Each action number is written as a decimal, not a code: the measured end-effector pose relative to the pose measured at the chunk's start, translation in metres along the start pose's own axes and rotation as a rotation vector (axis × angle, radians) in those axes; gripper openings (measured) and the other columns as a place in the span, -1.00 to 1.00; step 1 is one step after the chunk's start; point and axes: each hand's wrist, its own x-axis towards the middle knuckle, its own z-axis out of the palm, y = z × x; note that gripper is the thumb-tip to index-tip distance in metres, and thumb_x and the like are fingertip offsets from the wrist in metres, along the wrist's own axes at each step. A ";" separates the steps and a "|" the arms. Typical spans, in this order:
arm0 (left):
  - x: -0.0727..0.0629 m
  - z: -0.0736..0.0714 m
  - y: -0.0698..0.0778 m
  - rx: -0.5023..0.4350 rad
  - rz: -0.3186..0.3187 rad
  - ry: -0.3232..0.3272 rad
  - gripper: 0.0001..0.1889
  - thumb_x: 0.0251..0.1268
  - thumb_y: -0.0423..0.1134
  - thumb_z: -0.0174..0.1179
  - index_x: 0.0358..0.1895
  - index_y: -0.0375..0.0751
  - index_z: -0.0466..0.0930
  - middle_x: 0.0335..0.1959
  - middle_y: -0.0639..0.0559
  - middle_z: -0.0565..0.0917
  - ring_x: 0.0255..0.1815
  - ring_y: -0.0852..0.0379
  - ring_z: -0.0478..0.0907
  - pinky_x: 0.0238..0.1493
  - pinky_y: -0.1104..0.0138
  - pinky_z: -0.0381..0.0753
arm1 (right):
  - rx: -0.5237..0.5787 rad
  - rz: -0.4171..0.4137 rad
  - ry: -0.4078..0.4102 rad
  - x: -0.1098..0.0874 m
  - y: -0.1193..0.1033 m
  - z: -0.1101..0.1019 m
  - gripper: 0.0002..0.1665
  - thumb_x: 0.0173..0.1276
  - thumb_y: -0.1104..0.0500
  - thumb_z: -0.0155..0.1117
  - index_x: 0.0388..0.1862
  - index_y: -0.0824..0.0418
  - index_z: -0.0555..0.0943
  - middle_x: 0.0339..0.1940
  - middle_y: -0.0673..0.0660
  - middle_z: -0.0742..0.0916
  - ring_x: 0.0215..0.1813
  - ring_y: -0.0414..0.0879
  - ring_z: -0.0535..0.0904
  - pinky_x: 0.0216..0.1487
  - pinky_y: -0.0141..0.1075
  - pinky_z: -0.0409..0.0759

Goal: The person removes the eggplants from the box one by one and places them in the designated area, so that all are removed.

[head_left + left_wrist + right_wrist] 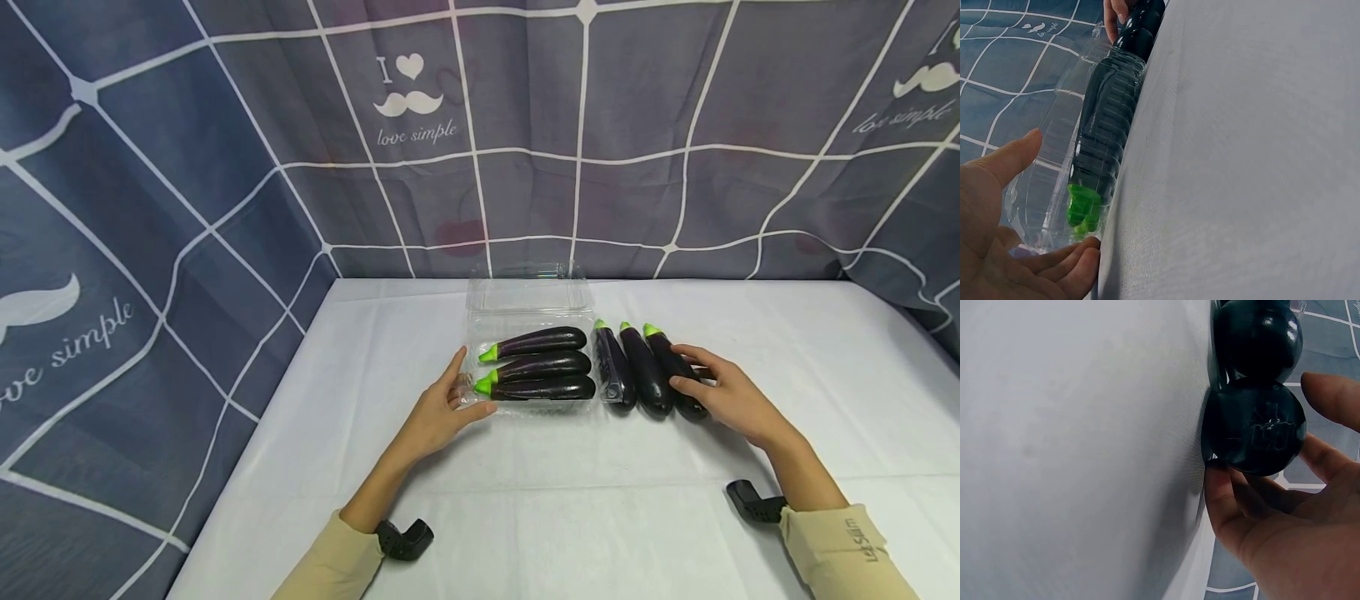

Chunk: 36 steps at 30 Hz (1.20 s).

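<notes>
A clear plastic clamshell box [531,321], its lid raised at the back, holds a far eggplant [542,340], a middle eggplant [542,365] and a near eggplant [543,388], green stems facing left. My left hand [444,410] is at the box's left end, thumb and fingers spread around its near corner. To the right of the box, three more eggplants lie side by side: a left one [615,367], a middle one [647,371] and a right one [672,367]. My right hand [723,396] rests at this last one, fingers along its outer side, thumb over its top [1257,425].
A white cloth [525,492] covers the table. Behind it and along the left hangs a grey-blue patterned curtain [525,200]. Black wrist mounts sit at the left cuff [405,540] and the right cuff [753,502].
</notes>
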 end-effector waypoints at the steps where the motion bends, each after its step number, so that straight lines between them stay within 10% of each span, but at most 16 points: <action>1: 0.000 0.000 0.000 -0.002 -0.001 0.000 0.03 0.23 -0.01 0.40 0.62 0.06 -0.15 0.42 -0.30 0.30 0.41 -0.17 0.28 0.36 0.09 0.36 | 0.000 0.001 0.003 0.000 0.000 0.000 -0.30 0.51 0.07 0.18 0.48 0.35 0.27 0.29 0.51 0.44 0.30 0.37 0.35 0.03 -0.27 0.44; 36: 0.001 0.000 -0.002 0.010 0.010 -0.002 0.02 0.25 -0.01 0.38 0.62 0.06 -0.16 0.40 -0.26 0.35 0.39 -0.18 0.32 0.35 0.09 0.37 | -0.031 -0.151 0.199 0.004 -0.027 0.005 -0.50 0.42 0.20 0.27 0.28 0.38 0.50 0.24 0.37 0.53 0.23 0.27 0.41 0.00 -0.43 0.41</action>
